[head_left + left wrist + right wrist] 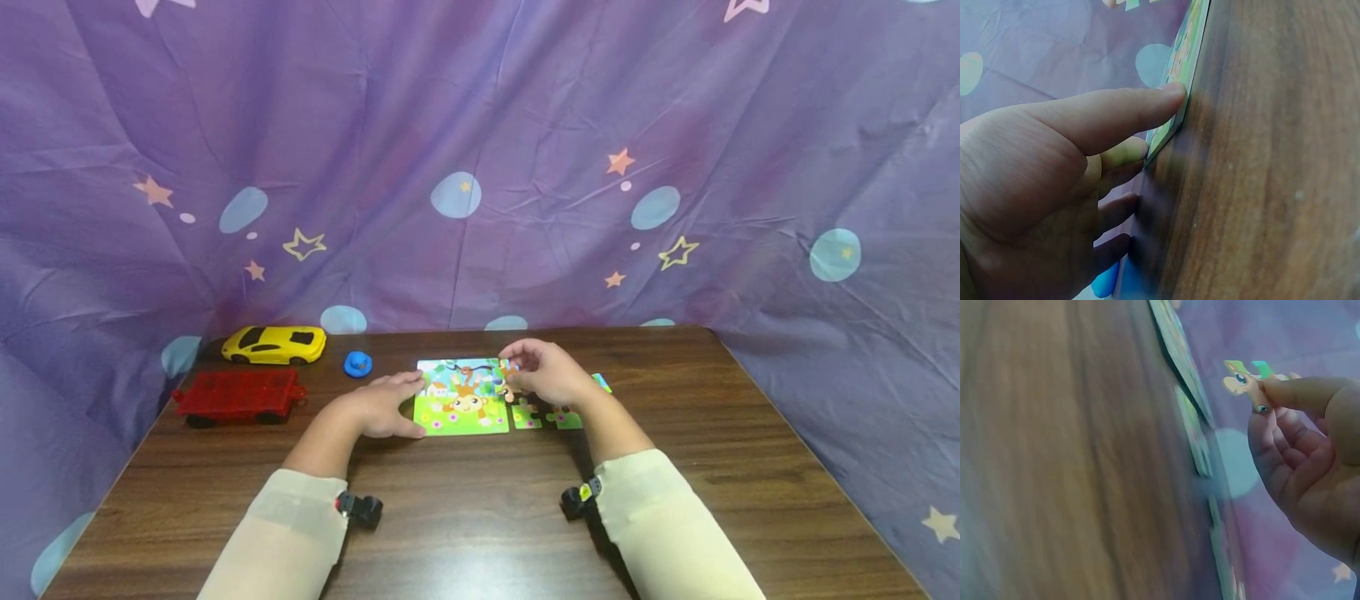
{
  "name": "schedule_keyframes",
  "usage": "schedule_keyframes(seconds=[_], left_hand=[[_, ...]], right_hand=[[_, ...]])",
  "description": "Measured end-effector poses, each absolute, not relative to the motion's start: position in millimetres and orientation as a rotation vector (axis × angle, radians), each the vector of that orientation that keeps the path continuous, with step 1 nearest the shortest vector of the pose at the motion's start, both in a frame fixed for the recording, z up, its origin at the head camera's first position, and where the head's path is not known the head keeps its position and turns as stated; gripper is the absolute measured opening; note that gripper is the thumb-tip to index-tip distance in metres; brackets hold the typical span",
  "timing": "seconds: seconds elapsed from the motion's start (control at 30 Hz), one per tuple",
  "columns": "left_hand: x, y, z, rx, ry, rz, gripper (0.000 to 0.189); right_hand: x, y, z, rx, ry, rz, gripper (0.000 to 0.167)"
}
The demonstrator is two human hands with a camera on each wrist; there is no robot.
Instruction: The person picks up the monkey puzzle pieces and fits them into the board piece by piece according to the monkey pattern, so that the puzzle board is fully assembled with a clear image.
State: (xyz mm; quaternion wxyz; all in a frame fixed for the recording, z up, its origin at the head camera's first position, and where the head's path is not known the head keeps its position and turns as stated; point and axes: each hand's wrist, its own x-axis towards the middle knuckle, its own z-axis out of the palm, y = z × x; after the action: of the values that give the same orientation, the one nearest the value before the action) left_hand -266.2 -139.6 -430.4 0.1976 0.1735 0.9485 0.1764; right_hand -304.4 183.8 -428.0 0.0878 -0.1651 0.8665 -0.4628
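A picture puzzle board (459, 421) with a cartoon monkey on green lies flat on the table. At its left side rests my left hand (381, 408), fingers spread; in the left wrist view the straight thumb (1129, 109) touches the board's edge. My right hand (553, 377) is over the board's right side, pinching a puzzle piece (1247, 386) between thumb and fingertips. That piece bears part of a cartoon face with eyes. Several loose puzzle pieces (527, 415) lie right of the board, partly hidden beneath the right hand and forearm.
At the back left stands a yellow toy car (276, 345), with a red toy wagon base (240, 393) in front of it. A small blue hat-shaped piece (357, 364) sits beyond the left hand. A purple patterned curtain (390, 167) hangs behind the wooden table (465, 517).
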Motion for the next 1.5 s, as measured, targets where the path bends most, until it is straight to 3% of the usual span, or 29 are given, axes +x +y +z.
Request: schedule_keyframes(seconds=[1.13, 1.5], left_hand=[[-266.5, -140.4, -431.6, 0.513, 2.653, 0.486, 0.095], [-268.0, -140.7, -430.8, 0.517, 2.651, 0.482, 0.094]], right_hand=[[-315.1, 103.6, -439.6, -0.453, 2.474, -1.436, 0.033], [-315.9, 104.9, -444.3, -0.465, 2.658, -1.155, 0.055]])
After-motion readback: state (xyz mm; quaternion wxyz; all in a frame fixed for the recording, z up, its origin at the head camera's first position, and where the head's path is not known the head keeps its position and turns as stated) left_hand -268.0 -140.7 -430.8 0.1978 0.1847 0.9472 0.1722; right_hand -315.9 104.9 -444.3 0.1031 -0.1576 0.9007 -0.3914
